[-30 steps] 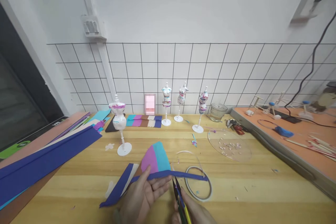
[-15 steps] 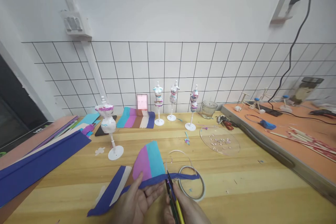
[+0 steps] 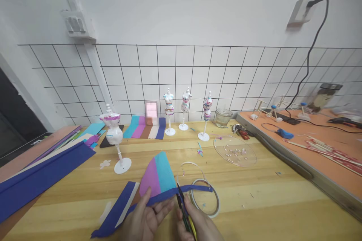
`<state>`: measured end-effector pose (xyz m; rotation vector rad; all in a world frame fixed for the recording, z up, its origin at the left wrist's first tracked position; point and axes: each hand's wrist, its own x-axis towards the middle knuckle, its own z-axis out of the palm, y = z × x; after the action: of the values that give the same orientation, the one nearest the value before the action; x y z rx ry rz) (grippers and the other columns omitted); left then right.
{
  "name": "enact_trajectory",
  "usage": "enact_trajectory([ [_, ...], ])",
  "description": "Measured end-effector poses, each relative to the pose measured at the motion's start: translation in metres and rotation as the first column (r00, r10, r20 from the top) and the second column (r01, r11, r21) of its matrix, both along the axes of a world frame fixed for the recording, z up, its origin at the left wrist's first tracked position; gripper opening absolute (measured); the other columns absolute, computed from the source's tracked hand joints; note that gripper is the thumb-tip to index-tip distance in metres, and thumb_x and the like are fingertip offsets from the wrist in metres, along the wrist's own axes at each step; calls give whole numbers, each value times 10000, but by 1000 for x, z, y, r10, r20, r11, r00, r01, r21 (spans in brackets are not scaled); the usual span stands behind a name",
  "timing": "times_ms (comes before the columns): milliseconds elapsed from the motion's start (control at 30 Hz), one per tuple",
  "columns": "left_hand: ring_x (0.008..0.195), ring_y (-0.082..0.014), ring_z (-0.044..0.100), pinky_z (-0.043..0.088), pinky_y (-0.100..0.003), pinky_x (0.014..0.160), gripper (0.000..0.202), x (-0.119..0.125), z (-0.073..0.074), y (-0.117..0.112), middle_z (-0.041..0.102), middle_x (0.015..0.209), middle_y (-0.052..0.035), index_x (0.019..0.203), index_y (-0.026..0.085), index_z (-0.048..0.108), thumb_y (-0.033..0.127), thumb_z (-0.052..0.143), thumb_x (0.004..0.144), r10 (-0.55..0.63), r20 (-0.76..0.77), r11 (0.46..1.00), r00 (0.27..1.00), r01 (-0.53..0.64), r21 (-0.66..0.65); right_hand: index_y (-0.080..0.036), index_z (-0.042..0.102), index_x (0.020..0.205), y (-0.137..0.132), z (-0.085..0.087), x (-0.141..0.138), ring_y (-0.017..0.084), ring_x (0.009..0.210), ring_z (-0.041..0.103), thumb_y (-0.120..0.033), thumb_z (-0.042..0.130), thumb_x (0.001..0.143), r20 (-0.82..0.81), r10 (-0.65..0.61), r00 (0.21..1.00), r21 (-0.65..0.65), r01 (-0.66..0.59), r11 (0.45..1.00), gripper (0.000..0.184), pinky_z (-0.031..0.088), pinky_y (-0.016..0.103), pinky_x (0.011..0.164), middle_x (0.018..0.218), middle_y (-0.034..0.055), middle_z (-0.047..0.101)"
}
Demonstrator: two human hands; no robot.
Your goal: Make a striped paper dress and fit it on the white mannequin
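Note:
My left hand (image 3: 148,211) grips a piece of striped crepe paper (image 3: 165,173) in turquoise, purple, brown, cream and dark blue, thumb on top and fingers beneath. A narrow dark blue strip (image 3: 195,187) runs along its lower edge and sticks out to the right. In my right hand (image 3: 196,218) is a pair of scissors (image 3: 185,212) with dark blades and yellow on the handle. The blade tips meet the blue strip just right of the turquoise panel. Under the strip's free end lies a roll of tape (image 3: 217,205).
Small white dress forms with coloured bands, one (image 3: 114,131) at left and several at the back, stand on the wooden table (image 3: 268,211). Coloured paper sheets (image 3: 51,175) lie left. A clear disc (image 3: 234,150) holds small beads. An orange-topped surface (image 3: 319,135) borders the right.
The whole view has shifted slightly, so things appear a little further left. Both hands keep their hold, and the scissors stay at nearly the same place on the blue strip.

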<state>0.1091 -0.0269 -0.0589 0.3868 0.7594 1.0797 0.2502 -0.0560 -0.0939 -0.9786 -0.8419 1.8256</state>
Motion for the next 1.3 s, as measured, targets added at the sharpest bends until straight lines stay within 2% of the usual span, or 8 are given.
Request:
enact_trajectory([
  [167, 939, -334, 648, 446, -496, 923, 123, 1, -1, 0, 699, 955, -226, 882, 47, 602, 116, 537, 803, 20, -7, 1000, 1000, -20, -7, -186, 468, 677, -1, 5, 1, 45, 326, 254, -799, 424, 640, 44, -6, 999, 30, 5, 1000, 616, 162, 187, 378, 352, -100, 340],
  [267, 953, -337, 641, 439, -512, 927, 139, 1, -3, 0, 711, 922, -207, 910, 59, 596, 128, 545, 801, 10, 0, 1000, 1000, -10, -9, -182, 468, 661, -2, 6, 0, 47, 327, 263, -799, 408, 651, 60, -22, 998, 57, 19, 998, 620, 170, 189, 380, 353, -96, 338],
  [500, 984, -334, 627, 428, -515, 937, 196, 3, -2, -1, 689, 986, -225, 987, 46, 552, 149, 513, 825, -7, -42, 1000, 999, 7, 2, -192, 461, 693, -3, 3, -3, 48, 307, 260, -788, 428, 654, -49, -21, 999, -8, 21, 1000, 598, 166, 176, 379, 336, -110, 321],
  [633, 975, -335, 632, 430, -528, 927, 190, 4, -2, -2, 682, 1000, -235, 1000, 53, 524, 132, 503, 829, 27, -66, 999, 997, -25, 31, -197, 456, 692, -3, 1, -4, 48, 294, 237, -772, 438, 668, -87, -19, 996, 16, 20, 1000, 576, 159, 178, 370, 324, -116, 309],
  [867, 978, -330, 632, 425, -529, 932, 141, 3, -4, 0, 694, 982, -219, 947, 76, 552, 126, 515, 821, -7, -29, 999, 1000, 8, 44, -191, 466, 676, -3, 5, -1, 51, 314, 268, -778, 424, 668, 60, -47, 997, 62, 43, 997, 589, 164, 190, 372, 350, -100, 335],
  [1133, 1002, -342, 616, 406, -522, 954, 186, 1, -4, 1, 684, 1000, -235, 960, 44, 590, 138, 533, 810, -16, 23, 1000, 1000, 16, 21, -191, 459, 649, -5, 10, -4, 44, 319, 221, -786, 432, 653, 68, -92, 993, 74, 87, 993, 596, 135, 187, 363, 349, -106, 311],
  [1300, 989, -350, 621, 411, -534, 941, 198, 1, -6, 0, 688, 973, -245, 973, 31, 572, 155, 523, 826, -4, 16, 1000, 1000, 3, 31, -192, 453, 634, -6, 10, -4, 49, 326, 246, -777, 416, 676, 74, -93, 993, 83, 86, 993, 588, 155, 187, 372, 352, -102, 311],
])
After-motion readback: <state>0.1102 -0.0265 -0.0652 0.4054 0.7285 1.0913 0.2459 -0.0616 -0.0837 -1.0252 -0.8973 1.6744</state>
